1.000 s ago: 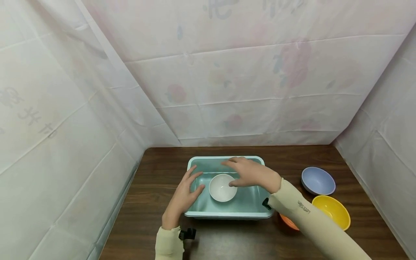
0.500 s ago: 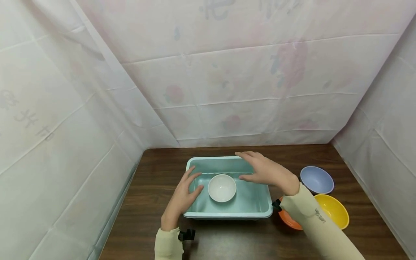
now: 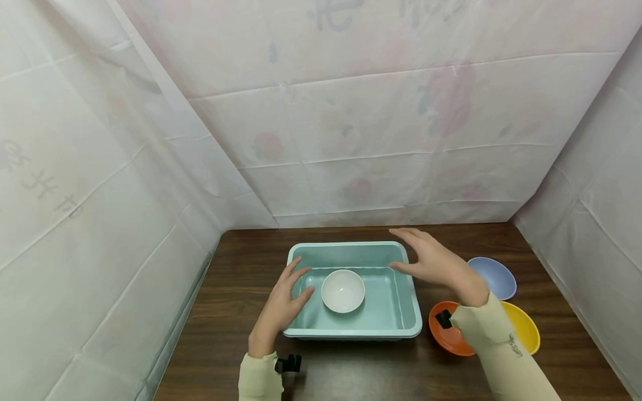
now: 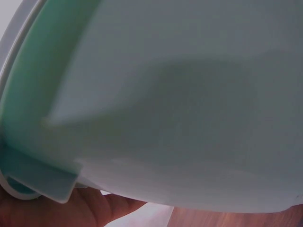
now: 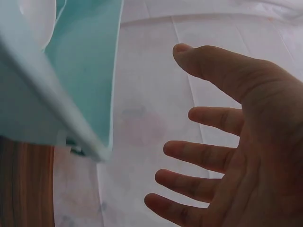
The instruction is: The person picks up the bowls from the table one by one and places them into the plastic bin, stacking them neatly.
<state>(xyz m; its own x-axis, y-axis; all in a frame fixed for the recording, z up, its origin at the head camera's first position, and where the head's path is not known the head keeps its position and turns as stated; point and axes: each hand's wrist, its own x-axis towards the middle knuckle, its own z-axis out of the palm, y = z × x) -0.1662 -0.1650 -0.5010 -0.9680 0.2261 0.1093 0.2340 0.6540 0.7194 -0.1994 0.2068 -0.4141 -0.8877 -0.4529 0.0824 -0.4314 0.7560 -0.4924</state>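
Observation:
A white bowl (image 3: 343, 291) sits inside a pale teal rectangular basin (image 3: 353, 334) in the head view. My left hand (image 3: 280, 305) is at the basin's left rim, its fingers spread and holding nothing. In the left wrist view, the basin's outer wall (image 4: 189, 156) fills most of the frame and hides much of the left hand (image 4: 85, 208). My right hand (image 3: 438, 264) is beyond the basin's right side, thumb and fingers apart. The right wrist view shows this right hand (image 5: 251, 137) with nothing in it, beside the basin's edge (image 5: 90, 61) and part of the white bowl (image 5: 38, 21).
Right of the basin stand an orange bowl (image 3: 446, 337), a yellow bowl (image 3: 524, 328) and a blue bowl (image 3: 494, 278), partly overlapped by the right arm. Everything rests on a dark wooden table (image 3: 241, 262). Pale printed sheets (image 3: 351, 139) hang around its back and sides.
My right hand has moved right, from above the white bowl to past the basin's right rim. More of the orange bowl shows. The left hand and white bowl stay in place.

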